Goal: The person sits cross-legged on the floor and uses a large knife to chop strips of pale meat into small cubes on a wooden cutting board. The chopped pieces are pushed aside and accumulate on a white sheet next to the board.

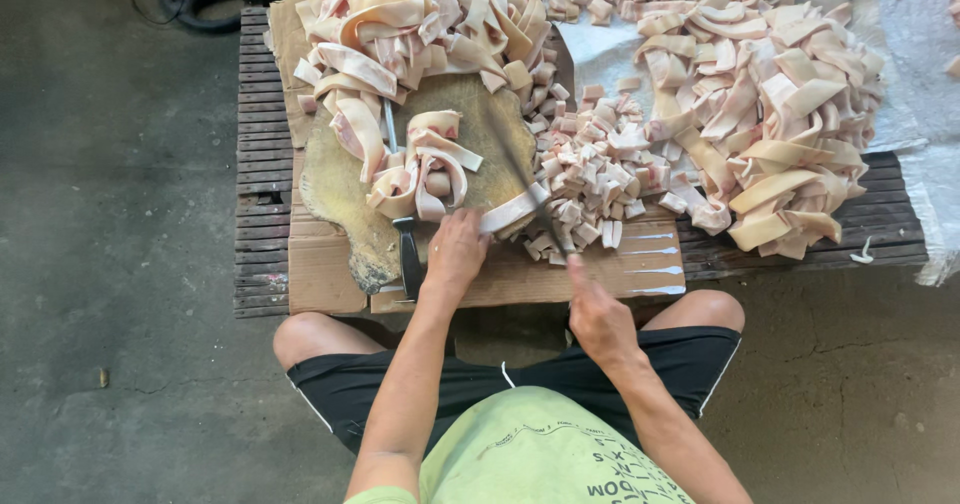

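We take this for a rough meat-cutting workplace, set low on the ground rather than a home kitchen. The floor [120, 214] is bare, stained concrete. A slatted wooden pallet [262, 164] serves as the counter, padded with flattened cardboard [330, 269] and a sheet of plastic [600, 54]. On it lies a worn wooden chopping board [345, 189], ringed by bulk heaps of long pork-skin strips [790, 104] and small cut pieces [600, 164]. We see the person working seated low, knees against the pallet.
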